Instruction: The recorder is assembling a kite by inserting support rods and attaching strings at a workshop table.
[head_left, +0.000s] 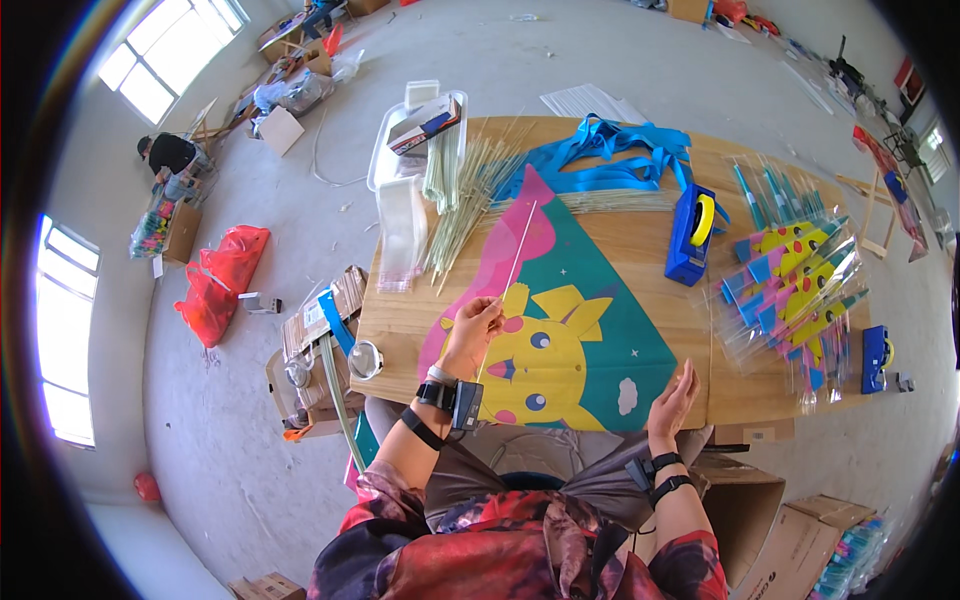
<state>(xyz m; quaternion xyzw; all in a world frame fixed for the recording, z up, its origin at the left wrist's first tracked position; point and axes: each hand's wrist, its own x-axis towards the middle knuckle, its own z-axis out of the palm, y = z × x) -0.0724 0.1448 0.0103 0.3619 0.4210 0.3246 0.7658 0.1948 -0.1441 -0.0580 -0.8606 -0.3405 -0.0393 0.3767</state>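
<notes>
A kite sail [625,345], printed in teal and pink with a yellow cartoon figure, lies spread on the table before me. My left hand [476,330] is closed around a thin pale stick [519,246], held slantwise over the pink side of the sail. The stick's upper end reaches toward the sail's pointed top. At the sail's right corner, by the table's near edge, my right hand [673,400] has its fingers stretched out and holds nothing. Whether it touches the cloth I cannot tell.
Bundled thin sticks [470,190] and blue ribbon [610,160] lie along the far side of the wooden table [735,370]. A blue tape dispenser [688,240] stands right of the sail, with packed kites [795,280] beyond. A clear tape roll [366,360] sits at left.
</notes>
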